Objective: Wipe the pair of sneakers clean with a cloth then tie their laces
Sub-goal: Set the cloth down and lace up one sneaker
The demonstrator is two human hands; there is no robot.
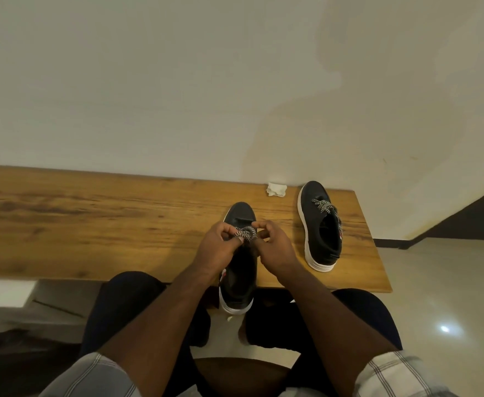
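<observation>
A black sneaker (239,270) with a white sole lies toe-away on the wooden table (91,224), its heel hanging over the near edge. Both my hands work at its black-and-white patterned laces (246,234). My left hand (216,247) pinches the lace from the left with curled fingers. My right hand (275,245) pinches it from the right. The second black sneaker (321,227) stands to the right on the table, with its laces (327,209) lying in a bow across the tongue. A crumpled white cloth (276,189) rests by the wall, behind the two shoes.
The table runs along a pale wall (177,81) and ends at the right near the second sneaker. My knees in dark shorts sit under the near edge. Glossy tiled floor (435,296) lies to the right, with a dark skirting and stair side beyond.
</observation>
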